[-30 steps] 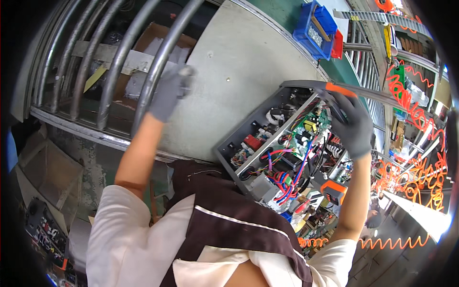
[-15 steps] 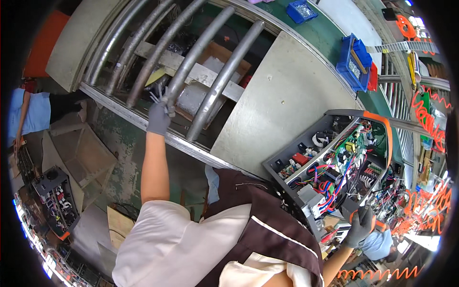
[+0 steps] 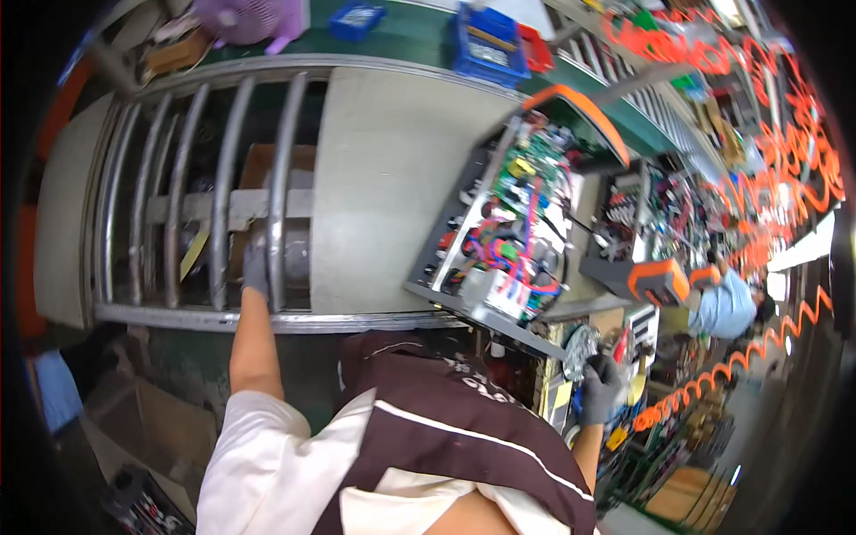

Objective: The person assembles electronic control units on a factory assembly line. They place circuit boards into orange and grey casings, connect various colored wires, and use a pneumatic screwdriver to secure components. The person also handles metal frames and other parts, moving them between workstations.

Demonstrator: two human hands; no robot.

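My left hand (image 3: pixel 256 267), in a grey glove, reaches down among the metal rollers (image 3: pixel 283 178) of the conveyor. Its fingers are blurred, and I cannot make out anything in them. Beneath the rollers near it lies a clear plastic-wrapped bundle (image 3: pixel 297 254) beside a cardboard box (image 3: pixel 259 165). My right hand (image 3: pixel 601 392), also grey-gloved, is raised at the right with its fingers curled; what they hold, if anything, is hidden. It is nearest a shiny clear bag (image 3: pixel 581 346). Between my hands, an open machine housing (image 3: pixel 513 223) with orange trim, circuit boards and coloured wires rests on the conveyor.
A bare metal plate (image 3: pixel 383 187) covers the conveyor left of the housing. Blue bins (image 3: pixel 489 49) of small parts and a purple fan (image 3: pixel 245 20) stand along the far side. More housings (image 3: pixel 655 281), coiled orange hoses (image 3: pixel 740 357) and another person (image 3: pixel 724 303) are at right.
My view has turned, so the conveyor lies level across it. The thin pale pieces at my left fingers no longer show. My right hand has come away from the orange-trimmed part beside it.
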